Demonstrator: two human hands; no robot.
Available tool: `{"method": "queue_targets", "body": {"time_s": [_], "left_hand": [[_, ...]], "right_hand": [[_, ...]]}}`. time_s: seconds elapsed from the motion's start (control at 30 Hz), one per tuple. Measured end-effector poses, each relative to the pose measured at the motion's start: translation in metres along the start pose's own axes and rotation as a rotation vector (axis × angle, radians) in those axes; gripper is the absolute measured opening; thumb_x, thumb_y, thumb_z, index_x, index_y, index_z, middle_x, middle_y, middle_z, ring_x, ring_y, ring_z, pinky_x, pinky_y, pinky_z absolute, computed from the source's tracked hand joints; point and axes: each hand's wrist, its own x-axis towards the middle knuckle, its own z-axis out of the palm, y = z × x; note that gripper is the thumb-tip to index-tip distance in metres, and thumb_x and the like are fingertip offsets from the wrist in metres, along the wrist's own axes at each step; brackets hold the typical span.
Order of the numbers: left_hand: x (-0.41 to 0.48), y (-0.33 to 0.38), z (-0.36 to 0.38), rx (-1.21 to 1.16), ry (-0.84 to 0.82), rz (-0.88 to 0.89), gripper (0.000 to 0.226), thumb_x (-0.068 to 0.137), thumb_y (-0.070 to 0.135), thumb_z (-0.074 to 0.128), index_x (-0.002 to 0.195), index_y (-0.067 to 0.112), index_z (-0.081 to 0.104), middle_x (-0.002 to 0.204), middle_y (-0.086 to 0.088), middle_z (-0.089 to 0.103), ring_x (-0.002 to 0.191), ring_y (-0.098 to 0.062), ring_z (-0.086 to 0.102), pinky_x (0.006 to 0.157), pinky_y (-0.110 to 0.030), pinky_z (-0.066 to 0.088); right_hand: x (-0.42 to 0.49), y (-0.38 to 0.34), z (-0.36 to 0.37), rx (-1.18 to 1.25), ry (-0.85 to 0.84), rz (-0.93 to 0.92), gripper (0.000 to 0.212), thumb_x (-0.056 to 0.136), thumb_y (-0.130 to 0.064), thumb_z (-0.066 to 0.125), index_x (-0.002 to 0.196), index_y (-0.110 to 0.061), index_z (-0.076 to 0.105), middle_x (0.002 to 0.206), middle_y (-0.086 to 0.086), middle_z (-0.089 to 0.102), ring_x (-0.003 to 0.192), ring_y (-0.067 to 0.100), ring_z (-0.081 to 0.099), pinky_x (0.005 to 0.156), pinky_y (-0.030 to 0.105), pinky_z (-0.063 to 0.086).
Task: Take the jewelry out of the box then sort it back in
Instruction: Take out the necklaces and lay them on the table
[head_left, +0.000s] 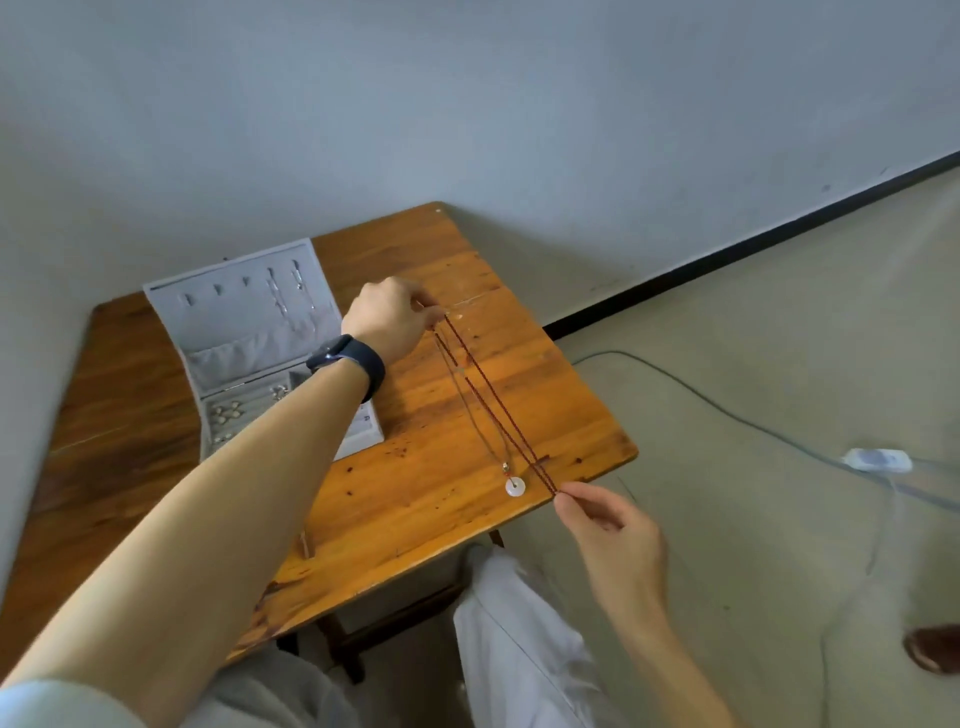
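Note:
A dark red cord necklace (493, 400) is stretched taut over the wooden table. My left hand (389, 317) pinches its far end, and my right hand (608, 525) pinches its near end just past the table's front edge. A thinner chain (475, 410) lies alongside it, ending in a white ring-shaped pendant (515, 486) near the table's edge. The grey jewelry box (249, 332) stands open at the left behind my left forearm. Two chains hang in its lid and several small pieces sit in its tray.
The wooden table (415, 509) stands in a corner against grey walls. A cable (727, 410) runs across the floor to a white power strip (878, 460) at the right. My knee in light trousers (514, 639) shows below the table's edge.

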Motion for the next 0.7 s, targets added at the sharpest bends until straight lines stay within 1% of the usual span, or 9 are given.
{"method": "queue_targets", "body": {"time_s": [0.07, 0.17, 0.27, 0.33, 0.37, 0.43, 0.5, 0.6, 0.7], "left_hand": [[0.014, 0.006, 0.019, 0.042, -0.027, 0.010, 0.009, 0.092, 0.037, 0.069, 0.094, 0.029, 0.071, 0.090, 0.004, 0.072, 0.078, -0.015, 0.066, 0.073, -0.036, 0.059], [0.030, 0.008, 0.046, 0.150, -0.070, 0.040, 0.011, 0.094, 0.038, 0.065, 0.098, 0.028, 0.069, 0.095, 0.002, 0.070, 0.084, -0.021, 0.065, 0.075, -0.037, 0.058], [0.039, 0.004, 0.065, 0.239, -0.098, 0.103, 0.012, 0.097, 0.037, 0.060, 0.102, 0.028, 0.067, 0.099, 0.000, 0.070, 0.088, -0.026, 0.064, 0.071, -0.034, 0.051], [0.044, -0.001, 0.073, 0.275, -0.103, 0.131, 0.014, 0.099, 0.036, 0.057, 0.105, 0.027, 0.066, 0.100, -0.001, 0.070, 0.089, -0.028, 0.063, 0.068, -0.033, 0.046], [0.045, -0.003, 0.076, 0.294, -0.108, 0.143, 0.015, 0.100, 0.035, 0.055, 0.107, 0.026, 0.065, 0.100, -0.002, 0.070, 0.088, -0.029, 0.063, 0.067, -0.033, 0.047], [0.048, -0.008, 0.080, 0.324, -0.118, 0.167, 0.017, 0.101, 0.034, 0.054, 0.109, 0.024, 0.064, 0.099, -0.004, 0.070, 0.087, -0.030, 0.063, 0.068, -0.036, 0.051], [0.050, -0.012, 0.084, 0.337, -0.107, 0.181, 0.018, 0.101, 0.034, 0.054, 0.108, 0.022, 0.064, 0.099, -0.004, 0.068, 0.089, -0.029, 0.061, 0.071, -0.037, 0.052], [0.051, -0.017, 0.090, 0.327, -0.081, 0.204, 0.017, 0.100, 0.032, 0.057, 0.105, 0.019, 0.066, 0.102, -0.005, 0.065, 0.097, -0.028, 0.058, 0.075, -0.038, 0.048], [0.053, -0.019, 0.094, 0.346, -0.064, 0.213, 0.017, 0.100, 0.033, 0.057, 0.104, 0.019, 0.066, 0.101, -0.005, 0.065, 0.099, -0.029, 0.057, 0.079, -0.039, 0.047]], "right_hand": [[0.006, 0.004, 0.006, -0.079, 0.033, -0.021, 0.014, 0.084, -0.029, 0.078, 0.085, -0.042, 0.075, 0.084, -0.027, 0.072, 0.083, -0.007, 0.067, 0.070, 0.012, 0.053], [0.014, 0.010, 0.015, -0.288, 0.039, -0.138, 0.013, 0.086, -0.037, 0.070, 0.081, -0.049, 0.069, 0.081, -0.030, 0.069, 0.083, -0.007, 0.064, 0.064, 0.006, 0.047], [0.026, 0.014, 0.020, -0.501, 0.100, -0.346, 0.014, 0.086, -0.029, 0.073, 0.087, -0.042, 0.069, 0.080, -0.026, 0.064, 0.080, 0.000, 0.055, 0.066, 0.007, 0.037], [0.033, 0.016, 0.023, -0.568, 0.157, -0.453, 0.010, 0.084, -0.023, 0.076, 0.088, -0.032, 0.073, 0.080, -0.021, 0.064, 0.076, 0.003, 0.049, 0.067, 0.008, 0.033], [0.035, 0.017, 0.024, -0.588, 0.176, -0.480, 0.006, 0.084, -0.025, 0.073, 0.087, -0.030, 0.073, 0.079, -0.020, 0.064, 0.076, 0.003, 0.046, 0.067, 0.007, 0.032], [0.038, 0.018, 0.026, -0.602, 0.196, -0.507, 0.009, 0.084, -0.032, 0.064, 0.085, -0.029, 0.073, 0.077, -0.019, 0.064, 0.077, 0.001, 0.042, 0.067, 0.007, 0.031], [0.039, 0.020, 0.027, -0.609, 0.203, -0.527, 0.013, 0.084, -0.034, 0.060, 0.085, -0.029, 0.073, 0.077, -0.018, 0.065, 0.077, 0.004, 0.043, 0.067, 0.011, 0.033], [0.039, 0.019, 0.027, -0.631, 0.205, -0.515, 0.009, 0.082, -0.032, 0.065, 0.084, -0.029, 0.073, 0.076, -0.017, 0.066, 0.075, 0.008, 0.046, 0.062, 0.024, 0.041], [0.036, 0.014, 0.026, -0.658, 0.207, -0.436, 0.006, 0.080, -0.035, 0.067, 0.083, -0.034, 0.072, 0.074, -0.019, 0.066, 0.070, 0.007, 0.045, 0.059, 0.028, 0.041]]}}
